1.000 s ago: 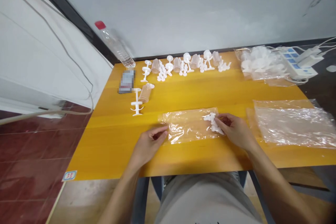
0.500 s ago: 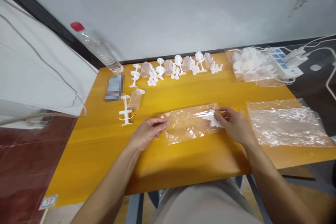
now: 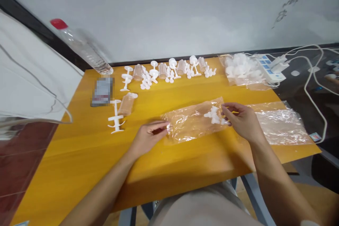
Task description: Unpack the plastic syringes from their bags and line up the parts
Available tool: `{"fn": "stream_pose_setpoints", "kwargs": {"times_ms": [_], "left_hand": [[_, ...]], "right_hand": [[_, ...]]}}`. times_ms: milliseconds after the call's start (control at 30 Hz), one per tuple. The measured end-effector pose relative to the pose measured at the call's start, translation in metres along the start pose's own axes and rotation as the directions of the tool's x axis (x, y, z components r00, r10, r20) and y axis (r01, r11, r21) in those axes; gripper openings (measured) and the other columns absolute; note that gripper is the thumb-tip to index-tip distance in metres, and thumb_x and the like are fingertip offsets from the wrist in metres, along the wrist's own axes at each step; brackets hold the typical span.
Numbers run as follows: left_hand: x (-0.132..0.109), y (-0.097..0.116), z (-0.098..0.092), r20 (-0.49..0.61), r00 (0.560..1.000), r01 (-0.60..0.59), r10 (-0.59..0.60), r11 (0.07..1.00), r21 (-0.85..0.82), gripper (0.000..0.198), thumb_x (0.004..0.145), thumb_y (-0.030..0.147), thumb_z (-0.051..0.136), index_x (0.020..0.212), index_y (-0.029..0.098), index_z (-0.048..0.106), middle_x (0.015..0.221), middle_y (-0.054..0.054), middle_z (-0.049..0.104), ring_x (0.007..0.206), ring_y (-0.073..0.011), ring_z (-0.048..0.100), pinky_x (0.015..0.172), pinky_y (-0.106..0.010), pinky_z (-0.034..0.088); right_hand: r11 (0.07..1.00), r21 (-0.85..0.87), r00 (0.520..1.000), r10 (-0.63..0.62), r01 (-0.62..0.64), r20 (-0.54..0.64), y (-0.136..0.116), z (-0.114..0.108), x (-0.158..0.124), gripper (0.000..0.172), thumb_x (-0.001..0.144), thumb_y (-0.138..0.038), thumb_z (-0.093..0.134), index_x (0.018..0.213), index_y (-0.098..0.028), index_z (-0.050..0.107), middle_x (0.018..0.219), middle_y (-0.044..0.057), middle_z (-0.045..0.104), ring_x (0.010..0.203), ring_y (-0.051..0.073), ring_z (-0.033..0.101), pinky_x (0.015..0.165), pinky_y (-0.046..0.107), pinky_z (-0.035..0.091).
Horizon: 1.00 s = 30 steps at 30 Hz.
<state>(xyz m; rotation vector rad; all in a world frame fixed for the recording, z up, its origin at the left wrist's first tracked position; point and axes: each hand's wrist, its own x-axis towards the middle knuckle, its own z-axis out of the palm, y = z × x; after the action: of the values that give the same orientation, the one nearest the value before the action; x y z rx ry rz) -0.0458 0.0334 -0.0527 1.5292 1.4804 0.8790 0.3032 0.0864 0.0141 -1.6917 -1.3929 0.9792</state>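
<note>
Behind a yellow wooden table [image 3: 79, 173], a pale board [image 3: 172, 14] is seen. At the far left, a red-capped bottle [image 3: 84, 51] is placed by the board, with a blurred-out flat object [image 3: 102, 91] laid near its base. Next, one flanged white rod [image 3: 116, 117] and one clear cup [image 3: 126, 105] are left side by side, outside any bag. Along the rear edge, four similar sets [image 3: 138, 72] of rod, cup and small pieces are lined up, none of them bagged. By the left hand [image 3: 149, 137], the left end of a clear bag [image 3: 189, 122] seems pinched, thumb and fingertips nearly together. Only small white pieces [image 3: 212, 113] appear to be contained, gathered at the bag's right end; whether it is sealed cannot be told. That end is gripped by the right hand [image 3: 245, 120], fingertips closed on the film. Beyond, a bag of white parts [image 3: 241, 69] is set beside a power strip [image 3: 268, 72], and flat plastic film [image 3: 283, 127] is spread nearer.
</note>
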Motion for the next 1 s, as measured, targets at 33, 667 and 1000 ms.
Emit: {"fn": "stream_pose_setpoints", "kwargs": {"times_ms": [33,667,1000], "left_hand": [[0.000,-0.004,0.004,-0.029,0.997,-0.070,0.071,0.997,0.030,0.034,0.089,0.049,0.077,0.110,0.024,0.085,0.120,-0.007,0.081,0.108,-0.0269,0.077,0.100,-0.041,0.063],[-0.003,-0.016,0.016,-0.119,0.901,-0.376,0.418,0.887,0.268,0.023,0.095,0.030,0.074,0.117,0.026,0.080,0.114,-0.006,0.079,0.103,-0.0230,0.074,0.095,-0.039,0.061],[-0.006,-0.008,0.018,-0.162,0.920,-0.290,0.357,0.898,0.332,0.029,0.095,0.036,0.073,0.123,0.026,0.072,0.122,-0.006,0.073,0.101,-0.0205,0.074,0.094,-0.035,0.063]], "right_hand": [[0.999,-0.022,1.000,-0.025,0.024,-0.012,-0.003,-0.002,-0.001,0.043,0.083,-0.056,0.074,0.102,-0.017,0.076,0.079,0.006,0.071,0.060,0.016,0.067,0.052,0.026,0.054],[0.986,0.166,0.997,-0.021,0.033,-0.076,-0.009,-0.005,-0.008,0.068,0.067,-0.054,0.093,0.118,-0.016,0.069,0.070,-0.006,0.059,0.048,0.008,0.056,0.044,0.021,0.046],[0.980,0.157,0.978,-0.096,0.125,-0.183,-0.021,0.002,-0.018,0.033,0.075,-0.041,0.090,0.095,-0.017,0.077,0.074,-0.001,0.067,0.050,0.007,0.057,0.042,0.018,0.045]]}}
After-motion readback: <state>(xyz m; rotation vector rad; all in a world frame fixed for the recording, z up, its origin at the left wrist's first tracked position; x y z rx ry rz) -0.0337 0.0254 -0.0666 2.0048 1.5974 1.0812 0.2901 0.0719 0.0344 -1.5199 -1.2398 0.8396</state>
